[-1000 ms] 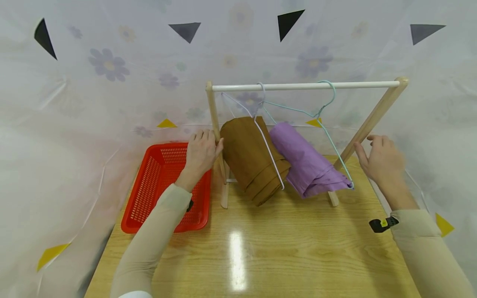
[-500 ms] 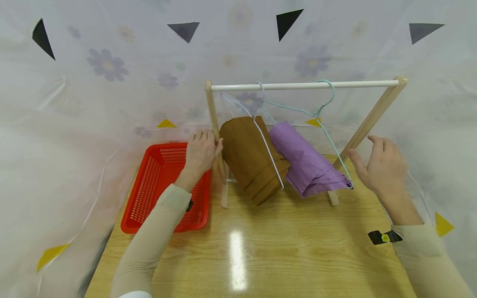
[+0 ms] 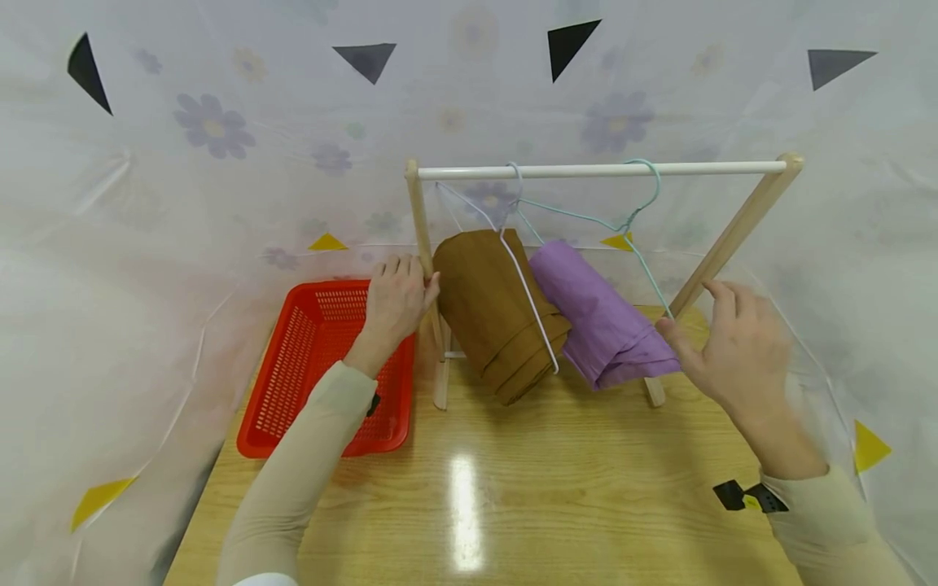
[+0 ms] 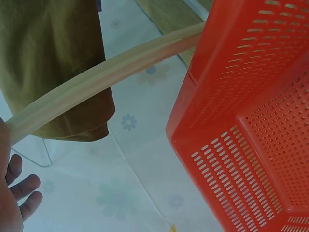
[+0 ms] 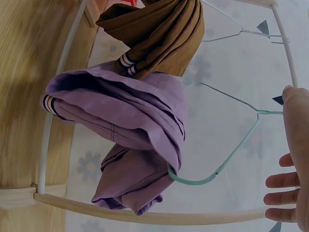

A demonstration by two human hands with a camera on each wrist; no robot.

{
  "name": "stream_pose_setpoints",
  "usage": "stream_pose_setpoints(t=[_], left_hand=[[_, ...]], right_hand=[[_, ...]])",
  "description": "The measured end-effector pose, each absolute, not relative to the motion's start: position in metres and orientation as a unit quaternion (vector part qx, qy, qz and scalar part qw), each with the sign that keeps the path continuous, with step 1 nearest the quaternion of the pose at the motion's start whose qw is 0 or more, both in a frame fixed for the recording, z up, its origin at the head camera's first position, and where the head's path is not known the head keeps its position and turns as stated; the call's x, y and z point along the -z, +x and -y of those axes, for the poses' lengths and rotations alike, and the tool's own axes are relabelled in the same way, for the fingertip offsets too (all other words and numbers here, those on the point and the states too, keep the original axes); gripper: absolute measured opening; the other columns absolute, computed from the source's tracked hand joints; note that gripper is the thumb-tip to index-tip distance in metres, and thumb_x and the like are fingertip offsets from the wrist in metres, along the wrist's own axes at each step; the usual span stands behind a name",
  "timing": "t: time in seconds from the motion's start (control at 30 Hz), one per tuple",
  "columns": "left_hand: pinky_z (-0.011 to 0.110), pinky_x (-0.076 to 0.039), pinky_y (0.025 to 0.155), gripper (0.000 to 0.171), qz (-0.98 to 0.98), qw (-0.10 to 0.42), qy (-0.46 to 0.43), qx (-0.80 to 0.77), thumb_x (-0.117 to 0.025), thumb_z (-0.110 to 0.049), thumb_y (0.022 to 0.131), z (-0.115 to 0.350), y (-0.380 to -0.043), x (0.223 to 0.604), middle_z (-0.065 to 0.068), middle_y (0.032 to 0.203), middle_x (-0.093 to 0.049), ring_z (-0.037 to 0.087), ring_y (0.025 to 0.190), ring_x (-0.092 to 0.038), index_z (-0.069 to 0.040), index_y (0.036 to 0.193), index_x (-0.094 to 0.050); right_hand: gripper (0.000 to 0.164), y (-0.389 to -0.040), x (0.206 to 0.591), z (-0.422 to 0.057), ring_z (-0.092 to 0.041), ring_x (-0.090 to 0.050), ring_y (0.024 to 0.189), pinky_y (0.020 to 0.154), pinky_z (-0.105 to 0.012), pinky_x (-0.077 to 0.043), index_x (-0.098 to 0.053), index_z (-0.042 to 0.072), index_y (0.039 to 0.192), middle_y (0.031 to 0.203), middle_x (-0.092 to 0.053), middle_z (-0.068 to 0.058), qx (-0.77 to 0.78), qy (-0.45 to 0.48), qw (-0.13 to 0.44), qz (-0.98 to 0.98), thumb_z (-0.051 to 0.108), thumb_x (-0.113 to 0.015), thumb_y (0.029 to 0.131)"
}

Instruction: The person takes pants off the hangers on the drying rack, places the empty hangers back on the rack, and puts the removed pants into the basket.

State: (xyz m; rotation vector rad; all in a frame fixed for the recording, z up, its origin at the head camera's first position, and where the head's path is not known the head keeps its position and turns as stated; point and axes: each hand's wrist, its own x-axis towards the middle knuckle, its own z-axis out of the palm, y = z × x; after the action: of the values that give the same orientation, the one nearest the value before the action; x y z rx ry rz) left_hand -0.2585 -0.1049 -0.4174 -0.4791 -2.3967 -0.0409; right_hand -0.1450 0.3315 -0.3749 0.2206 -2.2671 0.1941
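Note:
A clothes rack with a white rail (image 3: pixel 586 171) and wooden posts stands on the table. My left hand (image 3: pixel 394 295) holds its left post (image 3: pixel 421 220), thumb on one side and fingers on the other. In the left wrist view the post (image 4: pixel 106 72) runs into that hand. A folded brown garment (image 3: pixel 491 309) hangs on a pale lilac hanger (image 3: pixel 529 297). Beside it a purple garment (image 3: pixel 597 317) hangs on a teal hanger (image 3: pixel 586 216). My right hand (image 3: pixel 740 350) has its fingers spread, thumb overlapping the teal hanger's lower right end. Striped trim (image 5: pixel 48 104) edges the purple cloth.
A red plastic basket (image 3: pixel 256 415) stands left of the rack, partly behind the left forearm. The wooden table (image 3: pixel 572 488) stretches in front. A flowered sheet (image 3: pixel 293 122) with black and yellow triangles surrounds the table.
My right hand has moved left and toward me from the right post to the end of the teal hanger. The left hand, rack and garments have stayed in place.

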Motion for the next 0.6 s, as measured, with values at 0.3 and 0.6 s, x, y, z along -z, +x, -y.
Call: stream_pose_setpoints(t=[0.3,0.6], left_hand=[[0.042,-0.052,0.073,0.033,0.921,0.343,-0.184,0.023,-0.057,-0.032,0.108,0.105,-0.258,0.418,0.014,0.086,-0.065,0.035,0.087,-0.064,-0.003,0.094,-0.062],[0.042,-0.052,0.073,0.034,0.92,0.345,-0.186,0.023,-0.054,-0.032,0.109,0.105,-0.259,0.418,0.014,0.085,-0.064,0.035,0.088,-0.064,-0.003,0.093,-0.061]], right_hand=[[0.098,-0.139,0.376,-0.313,-0.055,-0.064,0.09,0.065,-0.06,-0.05,-0.065,-0.009,0.124,0.113,-0.07,-0.031,-0.077,0.121,0.437,0.888,0.081,-0.04,0.095],[0.09,-0.135,0.38,-0.283,-0.055,-0.063,0.091,0.074,-0.063,-0.05,-0.066,-0.01,0.121,0.111,-0.07,-0.03,-0.087,0.165,0.488,0.853,0.074,-0.047,0.097]])
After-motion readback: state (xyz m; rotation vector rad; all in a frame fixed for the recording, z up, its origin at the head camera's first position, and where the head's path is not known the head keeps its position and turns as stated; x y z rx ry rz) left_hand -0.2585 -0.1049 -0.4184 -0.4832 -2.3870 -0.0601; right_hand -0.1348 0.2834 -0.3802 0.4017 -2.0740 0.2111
